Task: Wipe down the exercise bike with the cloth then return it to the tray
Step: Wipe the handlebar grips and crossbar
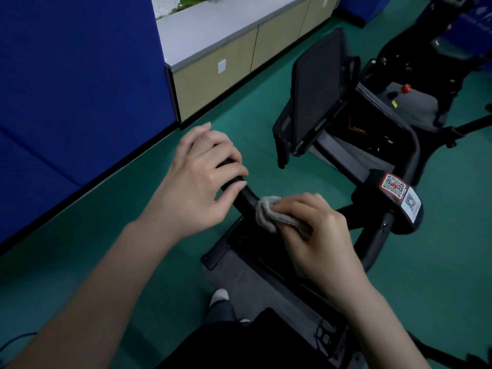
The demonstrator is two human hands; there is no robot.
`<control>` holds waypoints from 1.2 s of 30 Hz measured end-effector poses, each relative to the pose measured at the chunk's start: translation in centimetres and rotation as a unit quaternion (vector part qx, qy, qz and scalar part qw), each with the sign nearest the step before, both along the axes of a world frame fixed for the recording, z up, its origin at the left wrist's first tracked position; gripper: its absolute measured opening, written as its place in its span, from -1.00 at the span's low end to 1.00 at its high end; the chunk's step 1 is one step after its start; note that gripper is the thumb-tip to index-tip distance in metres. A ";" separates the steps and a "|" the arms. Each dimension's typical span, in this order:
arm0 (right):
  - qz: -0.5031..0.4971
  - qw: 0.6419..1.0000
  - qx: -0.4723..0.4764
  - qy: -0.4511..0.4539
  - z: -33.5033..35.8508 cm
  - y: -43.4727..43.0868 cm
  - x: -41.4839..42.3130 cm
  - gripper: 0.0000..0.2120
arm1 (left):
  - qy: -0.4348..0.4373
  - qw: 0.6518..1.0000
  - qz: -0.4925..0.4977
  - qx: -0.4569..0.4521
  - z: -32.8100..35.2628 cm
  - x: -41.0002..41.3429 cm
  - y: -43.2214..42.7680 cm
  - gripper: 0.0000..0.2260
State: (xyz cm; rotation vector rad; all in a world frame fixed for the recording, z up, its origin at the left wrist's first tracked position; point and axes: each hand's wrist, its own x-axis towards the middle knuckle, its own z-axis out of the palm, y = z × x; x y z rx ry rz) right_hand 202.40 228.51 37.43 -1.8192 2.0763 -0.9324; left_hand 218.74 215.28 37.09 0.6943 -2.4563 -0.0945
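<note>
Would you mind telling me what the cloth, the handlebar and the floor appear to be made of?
The crumpled grey-beige cloth in the right hand looks like soft woven or knitted fabric: ribbed folds, fuzzy edges. The curved black handlebar seems a matte rubber or foam sleeve: little shine. The green floor looks like smooth vinyl or rubber sheet: even colour, no visible seams.

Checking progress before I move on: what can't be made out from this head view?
- Handlebar end: covered by the left hand gripping it.
- Cloth: mostly bunched under the right hand; its full extent is hidden.
- QR labels: too small and blurred to read.
- Tray: outside the head view, so the return spot is unknown.
</note>
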 end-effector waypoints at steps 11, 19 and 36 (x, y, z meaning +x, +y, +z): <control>-0.069 0.979 0.071 -0.177 0.5 -5.0 0.0 -0.87 | 0.017 0.999 0.037 -0.004 -0.1 -0.7 0.6 -0.84; 0.020 0.966 0.164 -0.199 -0.2 -3.4 -3.0 -0.91 | 0.023 0.999 0.047 -0.009 -0.3 -0.9 0.9 -0.86; 0.012 0.850 0.311 -0.426 -1.4 -5.9 -4.1 -0.85 | 0.033 0.998 0.044 -0.018 -0.8 -1.0 0.7 -0.90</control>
